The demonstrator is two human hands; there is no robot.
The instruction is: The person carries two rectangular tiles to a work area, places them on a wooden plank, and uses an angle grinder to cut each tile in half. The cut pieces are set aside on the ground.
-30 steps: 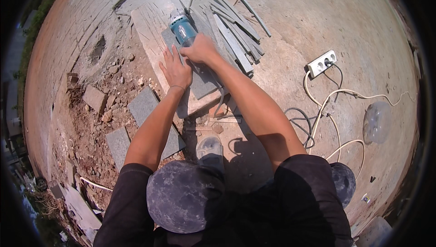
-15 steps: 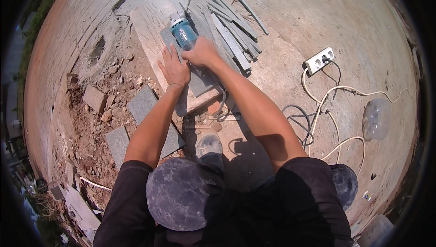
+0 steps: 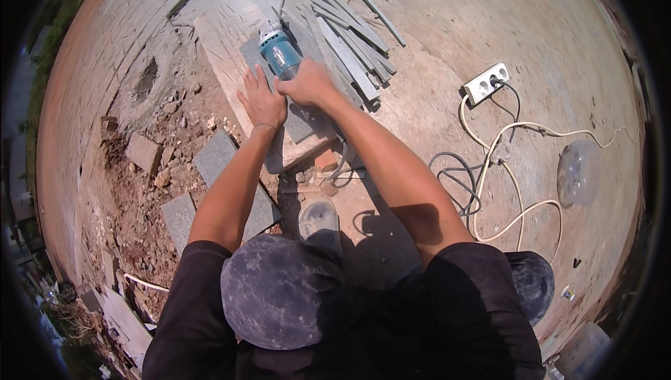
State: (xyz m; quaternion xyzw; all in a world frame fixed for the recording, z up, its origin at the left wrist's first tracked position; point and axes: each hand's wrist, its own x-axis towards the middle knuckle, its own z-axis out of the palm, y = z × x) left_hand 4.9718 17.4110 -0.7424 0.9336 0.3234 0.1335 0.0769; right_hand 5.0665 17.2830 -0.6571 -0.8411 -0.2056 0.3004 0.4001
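Observation:
My right hand (image 3: 309, 84) is wrapped round the rear body of a teal angle grinder (image 3: 280, 54), whose metal head points away from me. The grinder lies over a grey stone tile (image 3: 305, 123) on a dusty, scored board (image 3: 225, 39). Its disc is too small to make out. Fingers spread, my left hand (image 3: 264, 103) lies flat on the tile's left edge, just beside the grinder. A dark cord (image 3: 342, 156) runs back from under my right forearm. To the right of the tile lie several narrow cut stone strips (image 3: 353, 52).
A white power strip (image 3: 487, 84) with a black plug sits at the right, with pale cable (image 3: 521, 128) and dark cable (image 3: 461, 174) looped below it. Grey tiles (image 3: 217, 160) and rubble (image 3: 162, 160) lie at the left. A clear plastic container (image 3: 577, 174) stands far right.
The whole view has shifted slightly, so the scene sits a little higher and further left. Both hands keep their places on the grinder and the tile.

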